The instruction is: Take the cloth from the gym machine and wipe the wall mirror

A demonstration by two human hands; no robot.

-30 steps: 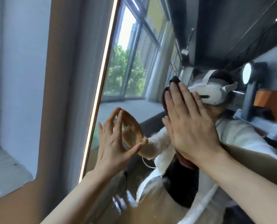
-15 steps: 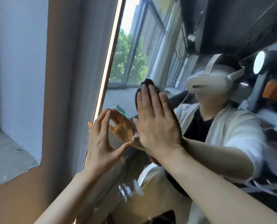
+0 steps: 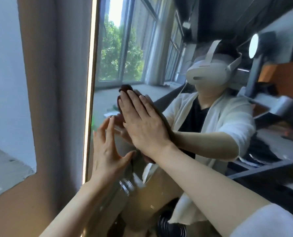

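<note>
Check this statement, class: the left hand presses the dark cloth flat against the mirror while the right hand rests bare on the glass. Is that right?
Not quite: the hands are swapped. In the head view, the right hand presses the dark cloth against the mirror, and the left hand rests bare on the glass.

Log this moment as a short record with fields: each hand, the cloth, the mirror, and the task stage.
right hand: right hand flat, fingers straight, pressing the dark brown cloth against the glass
left hand: left hand open, fingertips on the glass beside the right hand, holding nothing
cloth: mostly hidden under the right hand; its top edge shows above the fingertips
mirror: wall mirror with a lit gold frame edge along its left side
task stage: cloth already taken; wiping under way near the mirror's left edge
</note>
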